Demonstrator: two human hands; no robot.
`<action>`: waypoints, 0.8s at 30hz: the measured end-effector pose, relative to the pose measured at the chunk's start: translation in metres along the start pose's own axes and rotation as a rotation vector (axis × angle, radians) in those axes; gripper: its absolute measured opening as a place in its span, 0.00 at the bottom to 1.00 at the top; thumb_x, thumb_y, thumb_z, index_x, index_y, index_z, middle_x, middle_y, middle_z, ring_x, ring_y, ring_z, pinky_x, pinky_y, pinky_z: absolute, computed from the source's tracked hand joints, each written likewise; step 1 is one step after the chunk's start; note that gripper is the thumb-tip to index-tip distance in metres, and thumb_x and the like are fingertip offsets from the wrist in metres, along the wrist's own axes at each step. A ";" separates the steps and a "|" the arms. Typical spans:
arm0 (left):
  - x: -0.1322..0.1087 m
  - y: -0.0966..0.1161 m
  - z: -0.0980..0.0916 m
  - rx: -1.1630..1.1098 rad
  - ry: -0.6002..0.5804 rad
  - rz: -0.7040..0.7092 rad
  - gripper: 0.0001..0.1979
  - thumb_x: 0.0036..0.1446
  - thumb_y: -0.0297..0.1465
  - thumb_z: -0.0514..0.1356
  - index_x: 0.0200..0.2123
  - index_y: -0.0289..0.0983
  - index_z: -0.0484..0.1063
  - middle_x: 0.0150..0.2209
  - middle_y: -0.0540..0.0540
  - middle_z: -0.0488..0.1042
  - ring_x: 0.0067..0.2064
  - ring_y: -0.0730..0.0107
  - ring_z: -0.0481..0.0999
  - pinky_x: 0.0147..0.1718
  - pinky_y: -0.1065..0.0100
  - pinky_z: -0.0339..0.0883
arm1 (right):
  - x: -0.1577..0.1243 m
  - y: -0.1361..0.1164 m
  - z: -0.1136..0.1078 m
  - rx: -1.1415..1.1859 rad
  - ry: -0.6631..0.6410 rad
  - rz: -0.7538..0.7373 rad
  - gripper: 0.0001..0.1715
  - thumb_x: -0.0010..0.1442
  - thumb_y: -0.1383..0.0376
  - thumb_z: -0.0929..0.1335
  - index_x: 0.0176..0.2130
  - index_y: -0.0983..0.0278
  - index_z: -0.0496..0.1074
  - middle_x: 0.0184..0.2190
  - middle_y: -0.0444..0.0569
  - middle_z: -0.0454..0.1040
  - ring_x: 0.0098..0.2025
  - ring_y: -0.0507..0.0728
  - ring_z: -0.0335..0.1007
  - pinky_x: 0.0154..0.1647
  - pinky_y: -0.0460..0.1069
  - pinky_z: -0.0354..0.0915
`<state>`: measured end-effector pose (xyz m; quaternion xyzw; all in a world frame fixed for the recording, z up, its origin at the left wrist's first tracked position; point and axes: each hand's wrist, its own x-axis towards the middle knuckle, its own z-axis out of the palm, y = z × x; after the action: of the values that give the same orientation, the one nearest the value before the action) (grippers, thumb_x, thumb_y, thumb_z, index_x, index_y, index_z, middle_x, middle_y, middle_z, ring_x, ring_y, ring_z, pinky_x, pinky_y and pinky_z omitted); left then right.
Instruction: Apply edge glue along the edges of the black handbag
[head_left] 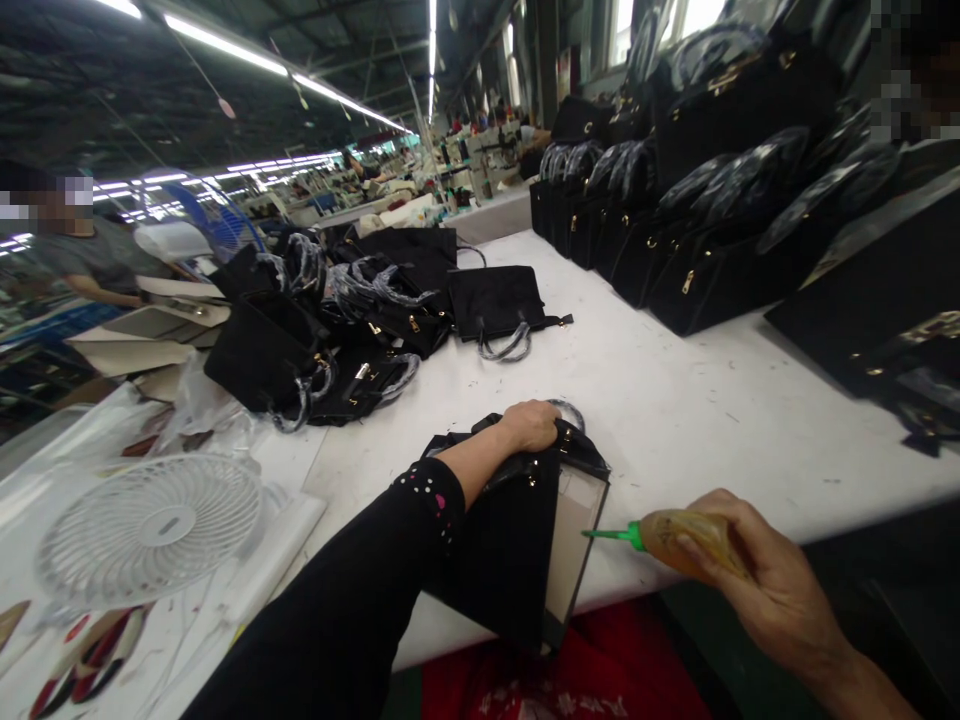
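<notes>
A black handbag (495,560) lies at the table's near edge, with a beige board (574,530) showing along its right side. My left hand (531,425) is closed on the bag's top, near its plastic-wrapped handle; the fingertips are partly hidden. My right hand (772,570) is wrapped round a glue bottle (679,540) of amber liquid with a green nozzle. That nozzle points left, with its tip close to the beige board; whether it touches cannot be made out.
Black handbags are heaped at the left (262,350), and one bag (495,300) lies beyond my left hand. Rows of bags (682,240) stand at the right. A white fan (154,530) and scissors (97,655) lie at the near left. Another person (97,250) is at the far left.
</notes>
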<state>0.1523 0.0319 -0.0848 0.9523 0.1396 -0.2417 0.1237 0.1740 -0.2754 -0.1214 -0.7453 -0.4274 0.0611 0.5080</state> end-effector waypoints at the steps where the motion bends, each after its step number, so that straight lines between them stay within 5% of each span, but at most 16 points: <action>1: 0.000 0.000 0.000 0.002 0.000 -0.003 0.12 0.68 0.36 0.58 0.49 0.35 0.74 0.51 0.41 0.76 0.53 0.60 0.75 0.54 0.52 0.73 | -0.002 0.000 0.001 -0.021 0.050 -0.013 0.07 0.68 0.58 0.68 0.42 0.59 0.69 0.33 0.43 0.73 0.32 0.53 0.72 0.30 0.45 0.68; 3: -0.001 0.001 -0.001 0.005 0.002 -0.005 0.12 0.68 0.36 0.58 0.49 0.35 0.74 0.51 0.41 0.75 0.53 0.59 0.75 0.54 0.51 0.72 | -0.003 -0.001 0.001 -0.052 0.128 -0.028 0.08 0.67 0.58 0.69 0.43 0.59 0.69 0.34 0.44 0.73 0.32 0.53 0.72 0.30 0.45 0.68; 8: -0.003 0.001 -0.001 0.014 0.006 0.004 0.12 0.68 0.36 0.58 0.49 0.35 0.74 0.51 0.41 0.76 0.53 0.59 0.76 0.54 0.51 0.73 | -0.005 0.000 0.001 0.042 -0.065 -0.014 0.05 0.69 0.60 0.67 0.42 0.59 0.69 0.33 0.44 0.72 0.32 0.53 0.72 0.31 0.45 0.69; 12: -0.004 0.002 -0.003 0.025 0.003 0.003 0.12 0.69 0.35 0.58 0.50 0.35 0.74 0.52 0.41 0.76 0.53 0.59 0.76 0.53 0.52 0.73 | -0.010 0.004 0.001 -0.020 0.107 0.016 0.08 0.67 0.59 0.69 0.44 0.59 0.69 0.36 0.46 0.73 0.34 0.55 0.72 0.33 0.47 0.69; 17: -0.002 0.001 -0.001 0.027 -0.002 0.015 0.13 0.69 0.36 0.57 0.50 0.35 0.74 0.51 0.41 0.76 0.53 0.60 0.76 0.53 0.52 0.73 | -0.023 -0.004 0.003 0.073 -0.168 -0.066 0.04 0.69 0.63 0.66 0.44 0.59 0.69 0.34 0.45 0.73 0.32 0.54 0.73 0.30 0.46 0.70; 22: 0.002 -0.002 0.003 0.015 0.005 0.016 0.13 0.69 0.36 0.57 0.50 0.35 0.74 0.52 0.41 0.75 0.54 0.59 0.75 0.54 0.51 0.72 | -0.033 -0.005 0.003 -0.041 0.013 -0.067 0.11 0.67 0.62 0.68 0.49 0.59 0.68 0.38 0.48 0.75 0.35 0.56 0.76 0.33 0.46 0.71; 24: 0.003 -0.002 0.004 0.011 0.007 0.016 0.14 0.69 0.37 0.57 0.51 0.35 0.74 0.53 0.41 0.75 0.54 0.59 0.75 0.54 0.51 0.72 | -0.034 -0.005 0.001 -0.040 -0.030 -0.085 0.09 0.67 0.62 0.68 0.48 0.58 0.68 0.37 0.47 0.75 0.33 0.55 0.75 0.31 0.46 0.71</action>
<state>0.1523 0.0335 -0.0900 0.9549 0.1311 -0.2381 0.1199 0.1489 -0.2978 -0.1296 -0.7355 -0.4673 0.0422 0.4888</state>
